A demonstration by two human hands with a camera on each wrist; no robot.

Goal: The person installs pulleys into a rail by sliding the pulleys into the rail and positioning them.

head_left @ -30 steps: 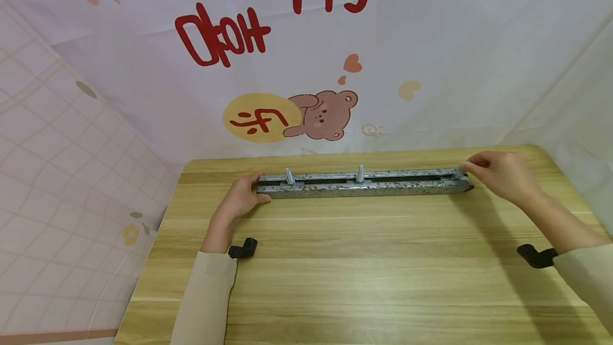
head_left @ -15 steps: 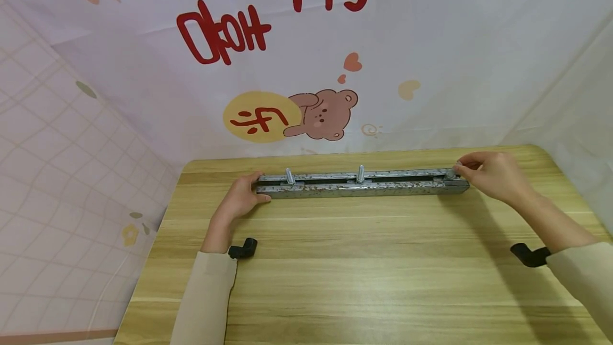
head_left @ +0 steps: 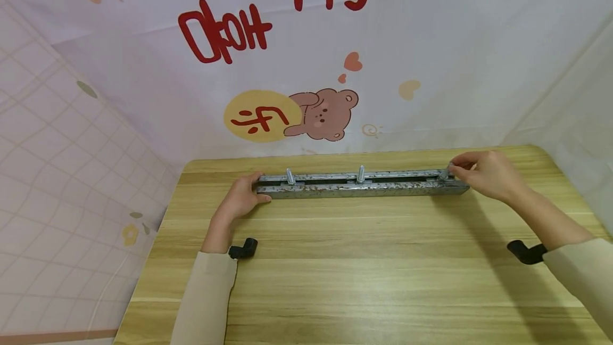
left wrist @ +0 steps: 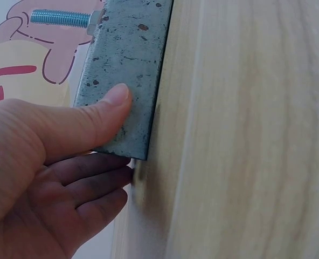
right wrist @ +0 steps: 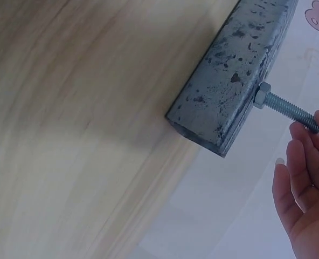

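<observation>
A speckled grey slotted metal channel [head_left: 359, 191] lies lengthwise along the far side of the table. My left hand [head_left: 239, 197] grips its left end; in the left wrist view the thumb [left wrist: 108, 110] lies on the front face [left wrist: 128, 70]. Three threaded bolts stand up from the slot: a left bolt [head_left: 290, 177], a middle bolt [head_left: 361, 174] and a right bolt [head_left: 444, 173]. Near the right end, my right hand [head_left: 493, 175] pinches the tip of the right bolt between thumb and fingers. A hex nut [right wrist: 262, 95] sits at this bolt's base, against the channel.
The wood-grain table [head_left: 373, 270] spreads out in front of the channel. Close behind it hangs a white printed cloth [head_left: 455, 41], with another gridded cloth [head_left: 52, 148] on the left. A black mount [head_left: 243, 249] sits at my left wrist, another black mount [head_left: 525, 252] at my right.
My right hand has shifted left, and the right bolt has slid with it along the slot, inward from the channel's end. My left hand stays in place.
</observation>
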